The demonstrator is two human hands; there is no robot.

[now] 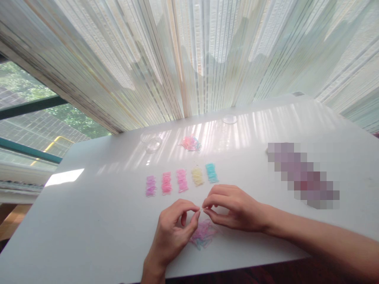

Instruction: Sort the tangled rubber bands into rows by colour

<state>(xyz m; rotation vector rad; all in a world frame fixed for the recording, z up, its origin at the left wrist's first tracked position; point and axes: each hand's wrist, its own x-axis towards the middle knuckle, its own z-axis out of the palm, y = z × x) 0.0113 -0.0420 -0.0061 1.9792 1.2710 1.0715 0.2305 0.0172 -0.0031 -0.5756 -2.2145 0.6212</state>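
My left hand and my right hand face each other just above the white table, both pinched at thumb and forefinger. Their fingertips almost meet; whatever thin thing lies between them is too small to make out. Beneath the fingertips is a loose pile of pink, purple and blue-green thin bands, which look like small rubber bands, partly covered by my left hand. Beyond my hands, similar bands lie in separate colour stacks: a purple stack, a coral-pink stack, a pink stack, a yellow stack and a turquoise stack.
Farther back on the white table sits a mixed heap of bands. A clear round dish stands to its left, another clear round piece behind it to the right. A blurred-out object lies at right. Striped curtains hang along the far edge.
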